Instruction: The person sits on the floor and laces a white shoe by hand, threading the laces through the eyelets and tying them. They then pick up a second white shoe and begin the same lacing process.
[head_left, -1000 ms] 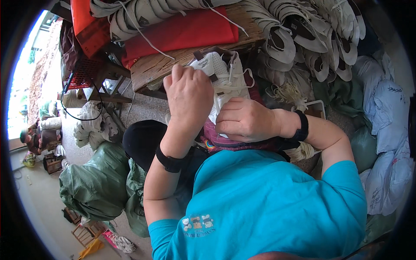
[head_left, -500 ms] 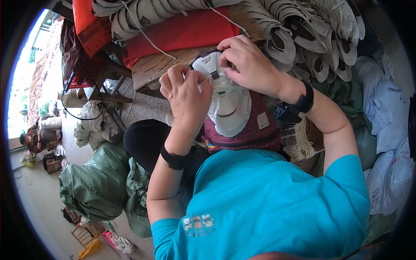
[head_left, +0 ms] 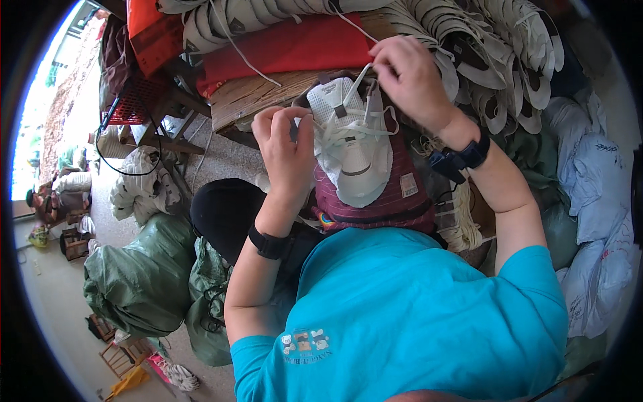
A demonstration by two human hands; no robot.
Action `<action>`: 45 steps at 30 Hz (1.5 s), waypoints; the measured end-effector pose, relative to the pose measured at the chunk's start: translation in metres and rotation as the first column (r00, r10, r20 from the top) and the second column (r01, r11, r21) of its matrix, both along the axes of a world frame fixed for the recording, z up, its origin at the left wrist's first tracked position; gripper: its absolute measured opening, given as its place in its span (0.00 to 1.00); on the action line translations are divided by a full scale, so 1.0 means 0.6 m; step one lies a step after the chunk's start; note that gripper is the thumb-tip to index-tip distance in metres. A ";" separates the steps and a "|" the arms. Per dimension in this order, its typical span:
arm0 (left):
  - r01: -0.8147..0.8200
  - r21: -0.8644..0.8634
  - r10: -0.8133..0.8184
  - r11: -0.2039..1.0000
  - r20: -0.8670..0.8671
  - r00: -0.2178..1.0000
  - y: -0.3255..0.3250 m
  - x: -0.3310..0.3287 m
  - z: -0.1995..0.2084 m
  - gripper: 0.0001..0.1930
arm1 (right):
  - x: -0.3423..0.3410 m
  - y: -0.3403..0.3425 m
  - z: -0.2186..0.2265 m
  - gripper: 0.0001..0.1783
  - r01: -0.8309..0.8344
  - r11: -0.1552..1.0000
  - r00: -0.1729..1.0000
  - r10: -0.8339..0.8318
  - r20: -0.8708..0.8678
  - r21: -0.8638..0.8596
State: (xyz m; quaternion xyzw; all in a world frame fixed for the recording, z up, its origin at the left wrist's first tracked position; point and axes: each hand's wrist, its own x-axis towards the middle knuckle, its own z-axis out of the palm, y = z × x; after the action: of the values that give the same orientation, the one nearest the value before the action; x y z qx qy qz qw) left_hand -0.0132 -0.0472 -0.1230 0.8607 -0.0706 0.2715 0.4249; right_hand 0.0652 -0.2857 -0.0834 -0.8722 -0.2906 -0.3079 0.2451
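A white shoe upper [head_left: 362, 177] lies over maroon striped cloth [head_left: 412, 218] on my lap, its toe toward me and its perforated tongue [head_left: 338, 90] pointing away. Pale laces cross its middle, and a loop sticks out at its right side. My right hand [head_left: 415, 84], beyond the upper's right side, pinches a white shoelace [head_left: 362, 76] pulled taut from the eyelets. At the left edge of the upper, my left hand [head_left: 287, 144] is closed in a pinch; its fingers hide what they hold.
A worn wooden bench [head_left: 248, 104] ahead carries red cloth [head_left: 288, 50] and a row of stacked uppers [head_left: 261, 23]. More nested uppers [head_left: 495, 60] hang at far right. Green sacks [head_left: 144, 278] lie left, white sacks [head_left: 596, 181] right. Bundled laces [head_left: 462, 218] sit beside my right forearm.
My right hand has moved outward and away, drawing the shoelace taut. My left hand has shifted slightly outward and lower, uncovering more of the laced upper.
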 end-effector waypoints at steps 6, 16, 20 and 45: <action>0.118 0.147 -0.113 0.982 -0.047 0.993 -0.020 -0.012 0.019 0.09 | -0.037 0.032 0.005 0.09 0.251 0.491 0.443 0.708 -0.550 0.834; 0.139 0.372 -0.161 0.918 0.028 0.986 0.042 0.002 0.017 0.06 | -0.011 0.004 -0.016 0.06 0.551 0.152 0.320 0.870 -0.376 0.820; -0.162 0.586 0.112 0.794 0.121 0.986 0.199 0.020 0.017 0.08 | 0.053 -0.140 0.007 0.11 0.490 -0.020 0.543 0.790 -0.286 0.872; 0.169 -0.972 -0.455 -0.160 0.225 0.862 0.227 0.002 0.021 0.13 | -0.071 -0.003 -0.014 0.09 -0.255 0.967 0.882 0.235 -0.408 0.007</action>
State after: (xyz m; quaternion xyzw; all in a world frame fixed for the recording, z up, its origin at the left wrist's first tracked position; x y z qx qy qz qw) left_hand -0.0122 0.0893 -0.1105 0.2541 -0.0170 0.0362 0.9664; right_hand 0.0225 -0.2874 -0.0918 -0.8787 -0.3484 -0.0799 0.3163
